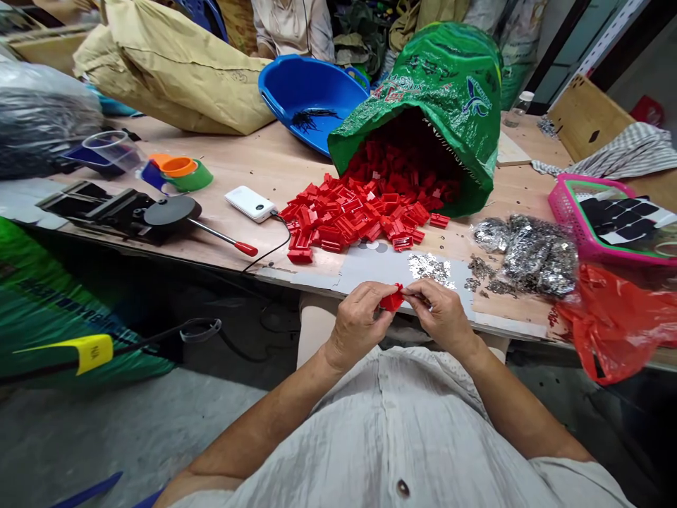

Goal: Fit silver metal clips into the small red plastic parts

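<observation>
Just off the table's front edge, my left hand (362,315) pinches a small red plastic part (392,299). My right hand (440,312) meets it from the other side, thumb and forefinger pressed together at the part's edge. Whatever those right fingertips hold is too small to make out. Beyond my hands lies a heap of similar red plastic parts (349,212), spilling from the mouth of a green woven sack (423,77). A scatter of small flat silvery metal pieces (429,268) lies on the grey sheet close to my right hand.
Clear bags of metal pieces (539,254), a pink basket (571,212) and a red plastic bag (618,317) sit at right. Leftward are a white power bank (250,203) with a cable and a black lever tool (121,212). A blue basin (312,88) stands behind; a person sits across.
</observation>
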`<state>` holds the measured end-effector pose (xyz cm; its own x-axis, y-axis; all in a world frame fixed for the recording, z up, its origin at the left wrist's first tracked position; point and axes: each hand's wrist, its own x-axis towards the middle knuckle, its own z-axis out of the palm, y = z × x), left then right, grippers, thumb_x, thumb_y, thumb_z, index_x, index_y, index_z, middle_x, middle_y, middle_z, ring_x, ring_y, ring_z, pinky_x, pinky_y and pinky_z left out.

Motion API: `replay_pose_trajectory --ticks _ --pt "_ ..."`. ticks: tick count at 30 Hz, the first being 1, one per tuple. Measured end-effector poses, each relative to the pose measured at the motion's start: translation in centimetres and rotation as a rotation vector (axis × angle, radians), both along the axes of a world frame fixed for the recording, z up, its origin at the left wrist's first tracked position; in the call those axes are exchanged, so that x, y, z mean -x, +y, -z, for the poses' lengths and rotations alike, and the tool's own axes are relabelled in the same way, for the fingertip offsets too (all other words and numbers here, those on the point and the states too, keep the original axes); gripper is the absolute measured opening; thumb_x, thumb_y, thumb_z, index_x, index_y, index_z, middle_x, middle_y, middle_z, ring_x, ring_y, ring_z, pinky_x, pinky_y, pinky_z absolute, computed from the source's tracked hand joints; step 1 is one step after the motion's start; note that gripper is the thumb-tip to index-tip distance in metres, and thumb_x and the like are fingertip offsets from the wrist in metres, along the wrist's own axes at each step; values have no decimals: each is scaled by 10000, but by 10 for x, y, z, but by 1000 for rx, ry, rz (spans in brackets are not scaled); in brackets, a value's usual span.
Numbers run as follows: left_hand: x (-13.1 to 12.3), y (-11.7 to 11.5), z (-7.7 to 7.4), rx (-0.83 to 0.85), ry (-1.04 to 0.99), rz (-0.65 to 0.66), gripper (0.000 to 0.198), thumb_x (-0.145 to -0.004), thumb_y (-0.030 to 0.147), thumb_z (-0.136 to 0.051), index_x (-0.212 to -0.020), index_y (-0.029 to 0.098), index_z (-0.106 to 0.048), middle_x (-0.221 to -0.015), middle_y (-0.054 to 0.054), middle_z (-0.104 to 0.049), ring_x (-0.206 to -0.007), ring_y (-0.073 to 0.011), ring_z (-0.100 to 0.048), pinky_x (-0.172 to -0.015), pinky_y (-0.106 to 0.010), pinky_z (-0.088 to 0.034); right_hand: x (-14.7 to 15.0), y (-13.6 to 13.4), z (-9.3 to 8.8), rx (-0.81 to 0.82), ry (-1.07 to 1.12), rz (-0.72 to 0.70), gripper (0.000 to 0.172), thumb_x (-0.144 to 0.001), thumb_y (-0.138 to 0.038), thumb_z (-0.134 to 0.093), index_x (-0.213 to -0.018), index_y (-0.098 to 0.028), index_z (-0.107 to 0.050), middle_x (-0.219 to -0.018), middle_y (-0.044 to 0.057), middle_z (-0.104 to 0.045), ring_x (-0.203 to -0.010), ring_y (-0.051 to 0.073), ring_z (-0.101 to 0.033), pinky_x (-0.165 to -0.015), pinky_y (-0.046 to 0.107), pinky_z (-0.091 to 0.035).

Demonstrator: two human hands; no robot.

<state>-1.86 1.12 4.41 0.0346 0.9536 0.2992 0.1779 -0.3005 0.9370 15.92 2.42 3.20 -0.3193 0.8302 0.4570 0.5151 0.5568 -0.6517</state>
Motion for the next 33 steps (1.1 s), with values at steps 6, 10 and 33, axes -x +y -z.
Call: replay_pose_trajectory --ticks 6,10,33 --pt "2 1 8 -453 407 -52 268 -777 41 -612 -999 188 -650 -885 -34 -721 -817 -165 -668 -756 -293 -549 -2 0 0 -64 23 -62 112 -956 -166 -523 -993 -216 -617 -874 57 -680 -814 179 -635 -728 313 -521" --pt "1 1 10 -469 420 -58 275 -775 42 -622 -1006 190 -635 -878 -28 -719 -804 -154 -673 -733 -276 -553 -4 -1 -4 -83 -19 -94 149 -958 -140 -498 -1007 -217 -616 -910 71 -682 -851 192 -637 -750 334 -531" --pt "1 -1 2 -362 352 -61 228 -768 100 -694 -976 189 -663 -861 -16 -716 -780 -136 -676 -699 -243 -541 -17 4 -3 144 32 -232 191 -959 -205 -523 -1122 -245 -614 -981 56 -651 -901 180 -602 -805 324 -481"
